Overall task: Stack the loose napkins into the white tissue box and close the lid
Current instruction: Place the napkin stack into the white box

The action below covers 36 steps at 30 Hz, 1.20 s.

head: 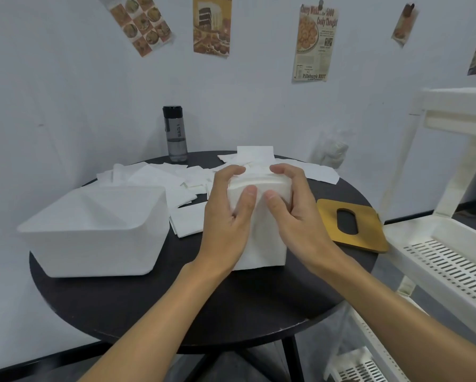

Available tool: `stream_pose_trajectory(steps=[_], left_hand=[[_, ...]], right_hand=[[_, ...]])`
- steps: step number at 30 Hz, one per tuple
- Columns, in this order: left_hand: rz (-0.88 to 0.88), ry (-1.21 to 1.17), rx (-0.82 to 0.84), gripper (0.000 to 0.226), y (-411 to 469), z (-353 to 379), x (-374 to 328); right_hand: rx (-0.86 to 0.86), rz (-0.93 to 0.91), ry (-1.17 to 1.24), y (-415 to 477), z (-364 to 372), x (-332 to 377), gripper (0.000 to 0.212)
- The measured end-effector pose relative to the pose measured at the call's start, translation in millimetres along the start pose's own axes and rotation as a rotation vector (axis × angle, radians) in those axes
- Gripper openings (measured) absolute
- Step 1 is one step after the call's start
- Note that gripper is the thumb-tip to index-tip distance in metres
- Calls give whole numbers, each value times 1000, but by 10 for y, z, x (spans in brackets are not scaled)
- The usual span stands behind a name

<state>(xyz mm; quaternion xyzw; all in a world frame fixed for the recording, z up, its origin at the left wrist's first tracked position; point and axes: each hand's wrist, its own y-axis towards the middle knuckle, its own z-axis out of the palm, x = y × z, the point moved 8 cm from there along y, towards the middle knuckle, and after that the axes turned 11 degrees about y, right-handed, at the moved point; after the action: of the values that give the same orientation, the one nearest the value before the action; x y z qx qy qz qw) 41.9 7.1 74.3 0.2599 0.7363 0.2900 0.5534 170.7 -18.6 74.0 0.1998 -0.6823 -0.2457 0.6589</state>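
A thick stack of white napkins (261,238) stands on edge on the round black table (176,307), held between both hands. My left hand (227,213) grips its left side, fingers curled over the top and thumb on the near face. My right hand (294,210) grips the right side the same way. The white tissue box (93,232) stands open at the left, apart from the stack. Its wooden lid (369,230) with an oval slot lies flat at the right. Several loose napkins (159,177) are strewn across the far half of the table.
A dark water bottle (175,133) stands at the table's far edge against the wall. A white slatted shelf rack (446,260) stands close on the right, near the lid. Paper posters hang on the wall behind.
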Motion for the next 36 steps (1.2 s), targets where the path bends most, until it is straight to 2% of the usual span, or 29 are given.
stream_pose_trajectory(steps=[4,7,10,15,18,21,23,26,30,33,36], left_hand=[[10,16,31,41,-10,-12,56],[24,100,75,35,-52,17,59],[41,141,70,32,-54,11,42],[-43,-51,98,50,-83,36,64],[-71,-70,72,48,-34,27,36],[-104,-112,34,59,-30,-18,37],[-137,-107,55,69,-93,-23,92],[-161,-91,107,74,-153,-11,158],[-181,-45,143,65,-149,17,238],[-195,-24,166,56,-173,53,304],[-214,-34,193,51,-188,73,296]], right_hand=[[4,-21,-13,13,-55,10,42],[10,-39,-101,12,-71,6,37],[0,-1,-67,15,-95,-29,42],[45,81,-18,-43,-28,-95,52],[8,39,15,-22,-3,-20,52],[10,-24,41,-11,-1,37,62],[51,-40,-45,-21,-12,28,64],[83,-111,-279,23,-46,94,55],[146,-225,-496,148,-28,284,45],[257,-219,-724,177,23,243,46],[304,-154,-781,185,23,222,50]])
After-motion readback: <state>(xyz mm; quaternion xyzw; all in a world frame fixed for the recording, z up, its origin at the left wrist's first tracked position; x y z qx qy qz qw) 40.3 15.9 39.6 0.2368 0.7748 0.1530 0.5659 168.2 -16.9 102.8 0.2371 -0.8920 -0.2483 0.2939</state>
